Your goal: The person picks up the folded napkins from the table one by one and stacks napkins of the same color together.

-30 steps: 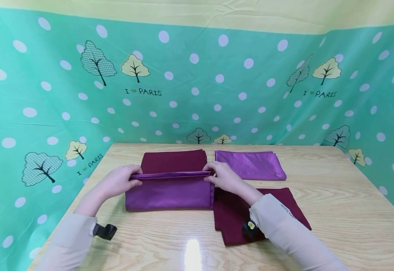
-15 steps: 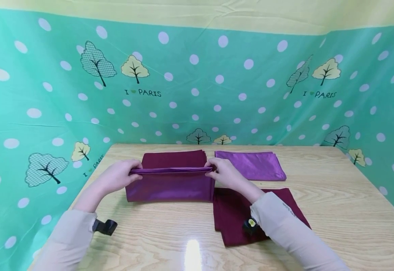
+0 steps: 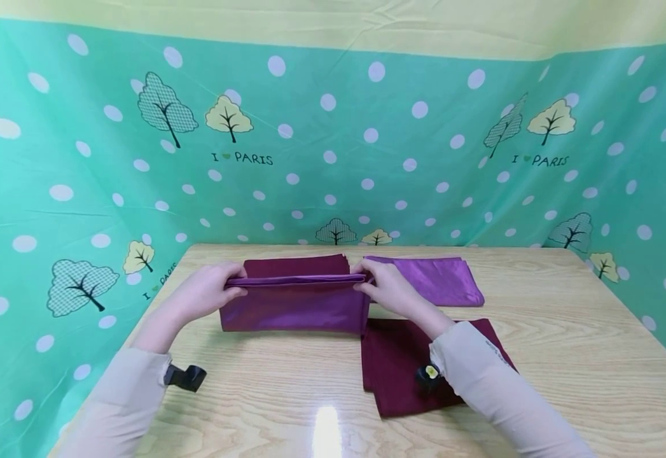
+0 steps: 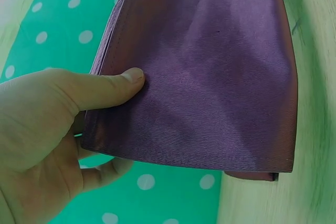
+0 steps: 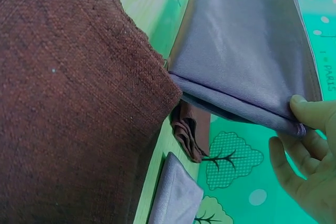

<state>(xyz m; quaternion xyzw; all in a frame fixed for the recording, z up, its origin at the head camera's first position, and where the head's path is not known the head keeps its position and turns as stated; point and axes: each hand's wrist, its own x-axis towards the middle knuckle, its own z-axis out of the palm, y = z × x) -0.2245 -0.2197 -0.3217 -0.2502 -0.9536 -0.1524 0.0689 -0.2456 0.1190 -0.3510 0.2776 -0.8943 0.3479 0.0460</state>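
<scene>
A folded purple cloth hangs between both hands, its layered upper edge stretched level and its lower edge seemingly just off the table. At the left end of that edge, my left hand pinches the layers; the left wrist view shows the thumb flat on the purple cloth with the fingers behind. My right hand pinches the right end, thumb on the near side, also visible in the right wrist view. Directly behind it lies a folded maroon cloth, partly hidden.
A folded shiny purple cloth lies at the back, right of the maroon one. Under the right forearm, another maroon cloth rests on the wooden table. A green dotted curtain closes off the back and sides.
Both hands have raised the purple cloth and carried it away from the table's front and slightly right. More of the rear maroon cloth is now covered. The other cloths stay put.
</scene>
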